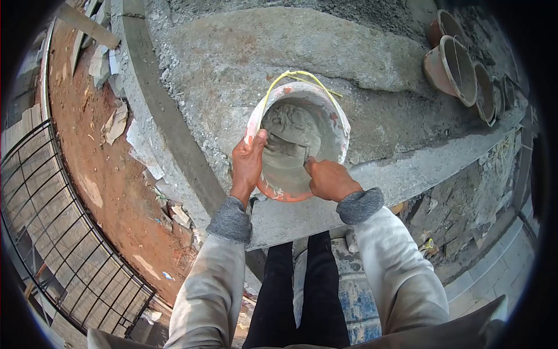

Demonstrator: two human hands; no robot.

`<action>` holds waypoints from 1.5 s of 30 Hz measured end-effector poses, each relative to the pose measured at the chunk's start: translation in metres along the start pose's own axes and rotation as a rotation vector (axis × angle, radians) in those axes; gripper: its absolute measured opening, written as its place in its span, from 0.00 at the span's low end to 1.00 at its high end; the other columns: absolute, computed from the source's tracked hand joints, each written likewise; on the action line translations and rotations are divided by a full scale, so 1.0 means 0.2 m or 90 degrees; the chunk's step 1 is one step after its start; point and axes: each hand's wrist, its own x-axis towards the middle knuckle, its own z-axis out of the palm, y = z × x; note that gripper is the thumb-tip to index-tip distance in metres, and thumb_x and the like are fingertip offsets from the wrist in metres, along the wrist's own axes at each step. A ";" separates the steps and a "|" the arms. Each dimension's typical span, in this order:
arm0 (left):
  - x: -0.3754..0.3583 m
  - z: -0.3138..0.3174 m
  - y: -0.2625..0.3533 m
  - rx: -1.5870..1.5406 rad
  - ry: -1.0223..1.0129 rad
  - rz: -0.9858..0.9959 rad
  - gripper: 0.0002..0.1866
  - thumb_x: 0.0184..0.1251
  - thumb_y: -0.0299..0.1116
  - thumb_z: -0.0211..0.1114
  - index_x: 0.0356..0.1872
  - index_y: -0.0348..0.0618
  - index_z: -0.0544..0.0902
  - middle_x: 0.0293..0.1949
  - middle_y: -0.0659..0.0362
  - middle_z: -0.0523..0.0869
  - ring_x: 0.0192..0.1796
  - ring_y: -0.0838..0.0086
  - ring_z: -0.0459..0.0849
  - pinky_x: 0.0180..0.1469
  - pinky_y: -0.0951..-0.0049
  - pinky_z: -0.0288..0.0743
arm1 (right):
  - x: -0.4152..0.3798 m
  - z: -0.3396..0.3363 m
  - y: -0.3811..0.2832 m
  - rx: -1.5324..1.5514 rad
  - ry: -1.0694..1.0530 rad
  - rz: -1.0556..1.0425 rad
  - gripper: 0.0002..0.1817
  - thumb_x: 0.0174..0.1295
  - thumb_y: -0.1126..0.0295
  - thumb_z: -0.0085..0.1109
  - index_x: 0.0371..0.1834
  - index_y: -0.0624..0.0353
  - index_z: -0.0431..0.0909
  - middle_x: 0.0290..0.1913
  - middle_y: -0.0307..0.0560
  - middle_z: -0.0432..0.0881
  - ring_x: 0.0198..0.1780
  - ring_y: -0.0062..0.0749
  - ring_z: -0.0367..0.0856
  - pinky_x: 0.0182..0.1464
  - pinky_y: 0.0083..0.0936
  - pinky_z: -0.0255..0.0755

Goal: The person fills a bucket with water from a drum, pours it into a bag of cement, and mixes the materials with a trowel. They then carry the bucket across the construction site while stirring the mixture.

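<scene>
A bucket (256,123) smeared with dried cement, orange showing through at its lower rim, stands on the concrete ledge. Wet grey mortar (290,119) lies inside it, and a yellow cord handle (281,78) arches over its far side. My left hand (248,164) is closed on the bucket's left rim, thumb at the inner edge. Over the near right part of the bucket, my right hand (331,179) is closed around the handle of a trowel (306,153). The trowel's blade is down in the mortar, coated grey and partly hidden.
Several mortar-stained buckets (450,71) lean together at the upper right. A rough concrete slab (261,43) lies beyond the bucket. To the left are a concrete curb (157,99), red soil (87,139) with rubble, and a black metal grid (64,232). A blue-stained surface (357,299) lies below.
</scene>
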 end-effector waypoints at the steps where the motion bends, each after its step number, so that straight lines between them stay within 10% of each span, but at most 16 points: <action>1: 0.01 0.00 -0.01 0.005 -0.015 -0.006 0.26 0.71 0.49 0.64 0.56 0.34 0.80 0.42 0.65 0.83 0.43 0.83 0.76 0.47 0.80 0.71 | -0.01 -0.09 0.00 -0.001 -0.041 -0.017 0.25 0.53 0.76 0.52 0.55 0.79 0.70 0.30 0.68 0.83 0.35 0.57 0.85 0.39 0.46 0.78; 15: 0.04 -0.01 -0.02 -0.035 -0.031 0.012 0.29 0.70 0.48 0.65 0.63 0.36 0.76 0.48 0.61 0.84 0.50 0.81 0.77 0.54 0.79 0.70 | 0.01 -0.11 -0.05 0.222 -0.027 -0.006 0.17 0.53 0.73 0.55 0.46 0.71 0.75 0.35 0.70 0.83 0.41 0.63 0.83 0.47 0.52 0.75; 19: 0.06 0.00 -0.04 -0.044 -0.039 0.029 0.30 0.69 0.49 0.66 0.63 0.36 0.76 0.49 0.60 0.84 0.50 0.80 0.77 0.55 0.78 0.70 | 0.15 0.15 0.01 0.020 0.020 0.098 0.17 0.54 0.74 0.53 0.47 0.69 0.75 0.34 0.69 0.83 0.40 0.62 0.83 0.44 0.53 0.76; 36: 0.04 0.02 -0.01 0.042 -0.030 -0.003 0.33 0.69 0.49 0.65 0.66 0.34 0.72 0.55 0.55 0.83 0.55 0.75 0.78 0.59 0.76 0.69 | -0.01 0.00 -0.07 0.003 -0.260 0.055 0.15 0.52 0.73 0.54 0.41 0.70 0.80 0.41 0.68 0.84 0.46 0.60 0.84 0.50 0.46 0.77; 45: 0.04 0.01 -0.03 0.030 -0.031 0.007 0.35 0.69 0.49 0.66 0.66 0.31 0.70 0.57 0.53 0.81 0.57 0.74 0.77 0.59 0.76 0.69 | 0.00 -0.29 -0.02 -0.031 -0.105 0.026 0.14 0.52 0.72 0.54 0.39 0.68 0.80 0.37 0.65 0.84 0.43 0.60 0.84 0.47 0.47 0.77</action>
